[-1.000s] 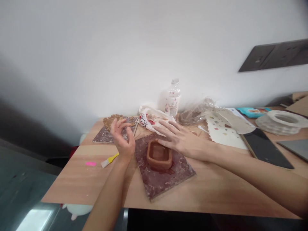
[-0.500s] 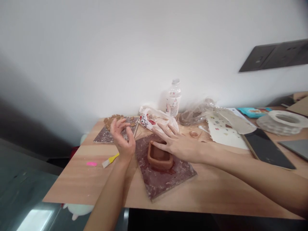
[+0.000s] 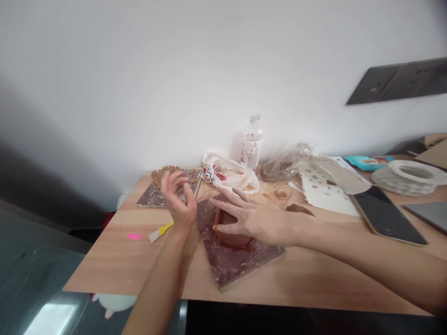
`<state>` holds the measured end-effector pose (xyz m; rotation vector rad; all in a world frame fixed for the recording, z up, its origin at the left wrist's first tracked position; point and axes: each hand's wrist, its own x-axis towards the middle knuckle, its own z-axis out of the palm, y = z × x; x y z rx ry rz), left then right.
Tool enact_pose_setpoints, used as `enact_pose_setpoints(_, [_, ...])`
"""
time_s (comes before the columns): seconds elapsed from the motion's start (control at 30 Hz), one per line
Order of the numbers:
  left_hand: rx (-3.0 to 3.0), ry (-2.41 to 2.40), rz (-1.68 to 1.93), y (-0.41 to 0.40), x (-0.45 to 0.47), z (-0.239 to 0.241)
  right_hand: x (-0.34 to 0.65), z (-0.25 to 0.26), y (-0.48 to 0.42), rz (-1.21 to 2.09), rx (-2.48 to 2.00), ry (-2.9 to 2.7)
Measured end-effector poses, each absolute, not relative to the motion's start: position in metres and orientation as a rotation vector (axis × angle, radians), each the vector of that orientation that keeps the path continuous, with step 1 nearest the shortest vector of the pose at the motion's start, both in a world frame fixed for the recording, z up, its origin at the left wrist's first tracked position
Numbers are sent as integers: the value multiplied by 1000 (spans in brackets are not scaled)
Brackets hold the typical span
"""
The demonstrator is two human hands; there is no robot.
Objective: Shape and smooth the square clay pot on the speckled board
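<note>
A brown clay dish (image 3: 233, 238) with raised walls stands on a dark reddish tile board (image 3: 230, 267), with a wet patch beside its base. My right hand (image 3: 246, 218) spreads over the dish with fingers apart and covers much of it; the thumb is at the dish's left wall, though whether it presses there I cannot tell. Raised to the left of the board, my left hand (image 3: 179, 200) is empty, its fingers loosely curled and apart. Behind it, a second speckled board (image 3: 150, 196) carries a brown clay piece (image 3: 159, 175) with a bumpy edge.
A yellow-handled brush (image 3: 161, 231) and a pink slip (image 3: 133, 237) lie on the left. Along the wall are a white plastic bag (image 3: 244, 179), a bottle (image 3: 252, 149) and a clear-wrapped lump (image 3: 279, 171). A phone (image 3: 387, 216) and a white ring-shaped vessel (image 3: 398, 179) sit right.
My right hand has moved slightly down and left, from the dish's upper right side to across its opening. My left hand stays nearly still. The dish remains in place.
</note>
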<state>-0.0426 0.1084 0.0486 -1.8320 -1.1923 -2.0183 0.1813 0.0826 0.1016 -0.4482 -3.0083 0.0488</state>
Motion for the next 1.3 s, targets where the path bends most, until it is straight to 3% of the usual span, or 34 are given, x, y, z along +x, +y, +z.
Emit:
enact_pose_setpoints(0.4, [-1827, -1176, -1981, 109, -44, 50, 167, 101, 68, -142, -332, -2997])
enact_pose_setpoints(0.67, [-1818, -1197, -1997, 108, -43, 51, 177, 106, 82, 180, -304, -2985])
enact_pose_setpoints(1.3, [-1809, -1210, -1942, 109, -46, 51, 162, 92, 131, 252, -478, -2982])
